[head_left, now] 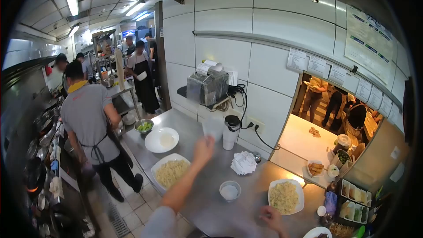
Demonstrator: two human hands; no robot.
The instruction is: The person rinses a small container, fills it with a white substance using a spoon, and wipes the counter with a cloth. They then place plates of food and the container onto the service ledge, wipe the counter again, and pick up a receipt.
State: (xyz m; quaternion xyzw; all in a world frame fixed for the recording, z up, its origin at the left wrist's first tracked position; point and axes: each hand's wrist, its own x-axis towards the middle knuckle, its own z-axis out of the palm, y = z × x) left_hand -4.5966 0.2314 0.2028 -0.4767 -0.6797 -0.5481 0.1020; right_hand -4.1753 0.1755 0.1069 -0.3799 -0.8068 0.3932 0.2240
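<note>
My left hand (203, 150) reaches across the steel counter, its fingers closed at the lower edge of a pale, translucent cup-like container (213, 128), which is blurred. Left of that forearm is a white square plate (171, 172) heaped with pale yellow food, with a round white plate (161, 140) behind it. My right hand (272, 218) is at the counter's near side, fingers loosely bent and apart, with nothing visible in them. Just beyond it sits another square plate (285, 197) of the same food. A small metal bowl (230, 191) with white contents stands between my hands.
A white tumbler (230, 133) and crumpled paper (243, 163) lie near the wall, under a plastic-wrapped printer (208, 87) with hanging cables. Green vegetables fill a bowl (144, 126). A person in grey (88, 114) stands left of the counter. Condiment trays (354, 202) are at right.
</note>
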